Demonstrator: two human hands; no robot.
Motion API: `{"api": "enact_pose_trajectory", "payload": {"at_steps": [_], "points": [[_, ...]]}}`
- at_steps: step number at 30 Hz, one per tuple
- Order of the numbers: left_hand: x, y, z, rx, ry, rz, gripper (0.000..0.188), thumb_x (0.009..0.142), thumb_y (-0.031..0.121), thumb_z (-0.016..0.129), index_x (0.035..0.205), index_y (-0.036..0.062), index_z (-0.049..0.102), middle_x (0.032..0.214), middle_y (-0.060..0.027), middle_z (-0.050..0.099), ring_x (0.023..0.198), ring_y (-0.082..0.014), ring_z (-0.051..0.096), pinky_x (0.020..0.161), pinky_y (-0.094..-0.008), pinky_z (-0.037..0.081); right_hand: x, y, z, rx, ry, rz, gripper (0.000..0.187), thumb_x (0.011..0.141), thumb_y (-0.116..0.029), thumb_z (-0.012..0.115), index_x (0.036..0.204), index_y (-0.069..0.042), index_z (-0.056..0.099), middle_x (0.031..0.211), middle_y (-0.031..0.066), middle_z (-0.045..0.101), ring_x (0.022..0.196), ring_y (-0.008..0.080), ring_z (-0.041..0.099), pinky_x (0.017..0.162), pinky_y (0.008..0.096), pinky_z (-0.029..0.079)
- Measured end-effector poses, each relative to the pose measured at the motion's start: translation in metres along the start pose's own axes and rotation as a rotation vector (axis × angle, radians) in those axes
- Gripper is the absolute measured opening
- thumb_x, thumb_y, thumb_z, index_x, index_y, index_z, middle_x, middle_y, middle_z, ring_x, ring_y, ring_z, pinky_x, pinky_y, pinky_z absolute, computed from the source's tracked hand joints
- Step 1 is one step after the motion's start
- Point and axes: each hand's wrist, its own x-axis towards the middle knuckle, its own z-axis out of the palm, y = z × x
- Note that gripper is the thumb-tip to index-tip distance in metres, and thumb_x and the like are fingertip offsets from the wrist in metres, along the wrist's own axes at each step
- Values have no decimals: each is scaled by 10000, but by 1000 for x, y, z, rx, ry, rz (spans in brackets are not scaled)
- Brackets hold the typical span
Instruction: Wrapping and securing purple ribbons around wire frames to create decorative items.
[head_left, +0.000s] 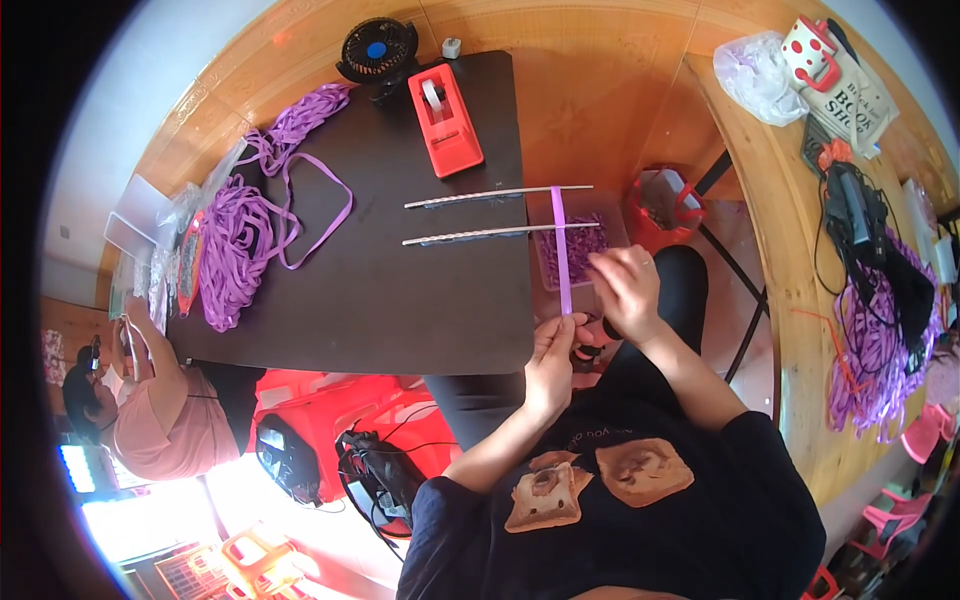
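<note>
My left hand [552, 365] pinches the near end of a flat purple ribbon [562, 265]. The ribbon runs straight away from me to two thin rods, a near rod [470, 236] and a far rod [480, 197], which stick out past the right edge of the black table. Just right of the ribbon is my right hand [630, 288], its fingers curled together; whatever they may hold is too small to make out. Under the ribbon stands a clear plastic box [590, 285] of small purple pieces. A dark and red object [588, 352] beside my left fingers is partly hidden.
On the black table [400, 300] lie a heap of purple ribbon [235, 250], a red tape dispenser [446, 125] and a small fan [378, 50]. A red bag [665, 205] stands beyond the box. A wooden table [800, 380] is at right. Another person [170, 420] sits at far left.
</note>
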Motion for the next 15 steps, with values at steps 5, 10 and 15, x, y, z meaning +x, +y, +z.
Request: {"api": "enact_pose_trajectory", "payload": {"at_steps": [5, 10, 15], "points": [[-6, 1, -6, -54, -55, -2, 236, 996, 197, 480, 950, 22, 632, 733, -32, 624, 688, -102, 583, 687, -212, 446, 15, -12, 0, -117, -47, -480, 234, 653, -128, 714, 881, -77, 717, 986, 62, 604, 824, 197, 575, 666, 326, 411], [-7, -8, -16, -15, -152, -8, 283, 986, 286, 505, 866, 62, 628, 701, -33, 634, 596, -76, 595, 461, -208, 500, 20, -21, -4, -117, 7, -611, 230, 606, -84, 761, 830, -50, 718, 1010, 62, 617, 784, 170, 588, 670, 302, 404], [-9, -2, -16, -11, -94, 19, 253, 957, 275, 565, 879, 48, 645, 698, -34, 642, 591, -80, 607, 469, -200, 503, 27, -26, -11, -116, -18, -629, 242, 606, -115, 727, 837, -45, 718, 1005, 64, 620, 775, 174, 582, 662, 293, 406]]}}
